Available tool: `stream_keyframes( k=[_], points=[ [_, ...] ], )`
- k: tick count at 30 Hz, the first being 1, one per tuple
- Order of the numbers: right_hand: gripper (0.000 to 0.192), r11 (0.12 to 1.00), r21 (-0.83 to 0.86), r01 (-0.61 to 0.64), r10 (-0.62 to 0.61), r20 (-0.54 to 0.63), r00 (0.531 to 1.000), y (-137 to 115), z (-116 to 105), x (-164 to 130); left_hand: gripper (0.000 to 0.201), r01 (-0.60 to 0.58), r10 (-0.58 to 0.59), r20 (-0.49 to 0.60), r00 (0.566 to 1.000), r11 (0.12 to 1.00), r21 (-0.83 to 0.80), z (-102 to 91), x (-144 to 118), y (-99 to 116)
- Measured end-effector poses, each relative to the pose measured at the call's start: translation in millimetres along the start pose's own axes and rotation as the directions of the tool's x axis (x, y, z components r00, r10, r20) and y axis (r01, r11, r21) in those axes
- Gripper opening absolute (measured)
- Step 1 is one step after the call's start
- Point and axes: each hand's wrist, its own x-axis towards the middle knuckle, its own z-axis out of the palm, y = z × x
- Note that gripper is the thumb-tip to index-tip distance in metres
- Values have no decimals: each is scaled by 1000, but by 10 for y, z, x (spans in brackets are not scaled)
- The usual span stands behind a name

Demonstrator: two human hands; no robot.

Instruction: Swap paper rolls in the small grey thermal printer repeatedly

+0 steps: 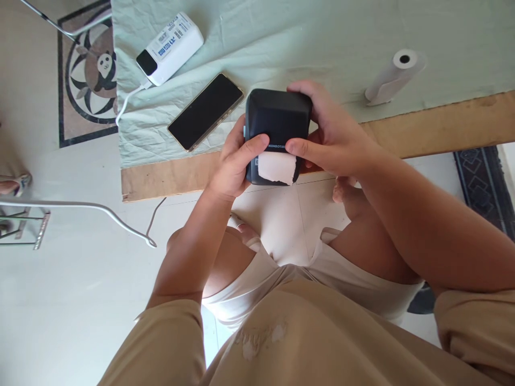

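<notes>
A power bank (177, 56) and phone (206, 111) are lying near the left edge of the surface (161, 181); your left hand (232, 167) is clasping the black device (277, 115) over the front edge, your right hand (338, 136) gripping its right side, cloth (341, 64) stretching toward the paper roll (387, 81).

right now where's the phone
In the head view, the phone lies on the pale green cloth, left of the black printer and below right of the white device.

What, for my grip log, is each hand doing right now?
Left hand: holding the black device at its left side.
Right hand: holding its right side.
</notes>
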Motion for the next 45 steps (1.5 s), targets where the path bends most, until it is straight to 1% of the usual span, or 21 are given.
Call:
stream_keyframes(
  k=[3, 6, 8, 10, 13, 16, 19, 22, 25, 27, 29, 31, 32, 33, 35, 36, 38, 40, 42, 44, 45],
  points=[
    [74, 1000, -8, -12, 12, -7, 1000, -2, -5, -1, 22, -1, 1, -15, 1000, 1000, 2, 0, -6, -8],
    [76, 999, 35, -30, 30, -7, 1000, 36, -1, 14, 21, 5, -5, -23, 1000, 1000, -8, 23, -15, 2],
    [78, 998, 50, -35, 36, -14, 999, 63, 8, 18, 21, 13, -13, -11, 1000, 999, -38, 47, -11, 17],
    [77, 999, 28, -21, 22, -36, 999, 70, 21, 8, 27, 35, -34, 2, 999, 995, -98, 68, 5, 29],
    [60, 997, -62, 54, -63, -142, 988, 31, 47, -34, 40, 75, -78, -9, 997, 985, -155, 71, 35, 30],
    [46, 972, -191, 134, -177, -229, 957, -37, 78, -81, 42, 109, -115, -38, 993, 985, -133, 39, 50, 9],
    [49, 940, -288, 181, -245, -203, 948, -79, 99, -99, 42, 114, -119, -42, 992, 987, -112, 5, 49, -12],
    [55, 899, -367, 238, -309, -147, 940, -82, 98, -88, 34, 53, -58, -50, 997, 995, -86, -7, 47, -14],
    [60, 878, -392, 273, -337, -101, 936, -73, 87, -82, 30, 19, -21, -87, 996, 999, -30, -7, 48, 2],
    [61, 870, -408, 276, -339, -91, 936, -72, 81, -85, 31, 40, -39, -116, 992, 999, 4, 0, 49, 21],
    [61, 859, -444, 254, -329, -98, 939, -76, 76, -90, 34, 94, -94, -98, 991, 996, -6, 12, 53, 45],
    [62, 837, -491, 241, -349, -140, 927, -85, 71, -96, 41, 139, -142, -46, 989, 988, -60, 30, 58, 68],
    [60, 823, -518, 233, -371, -180, 911, -90, 69, -100, 43, 155, -158, -22, 987, 984, -87, 39, 60, 78],
    [58, 809, -544, 221, -396, -228, 889, -96, 68, -103, 44, 161, -163, -8, 987, 981, -106, 47, 61, 85],
    [47, 793, -580, 185, -444, -343, 828, -104, 71, -105, 40, 161, -162, 0, 987, 982, -100, 57, 56, 90],
    [39, 802, -573, 171, -455, -399, 796, -104, 75, -103, 36, 161, -162, -8, 987, 984, -80, 58, 52, 88],
    [29, 856, -484, 180, -433, -483, 761, -98, 88, -88, 31, 158, -159, -34, 987, 987, -33, 55, 41, 79],
    [26, 920, -329, 212, -367, -537, 760, -92, 101, -66, 29, 136, -137, -50, 989, 991, -12, 51, 32, 69],
    [25, 950, -217, 226, -311, -566, 764, -102, 106, -54, 29, 104, -105, -46, 993, 994, -11, 52, 27, 61],
    [20, 948, -244, 206, -311, -561, 767, -133, 103, -62, 29, 76, -76, -39, 996, 997, 0, 56, 24, 55],
    [16, 932, -320, 170, -323, -523, 789, -154, 101, -71, 29, 65, -64, -33, 997, 998, 14, 59, 23, 52]
  ],
)
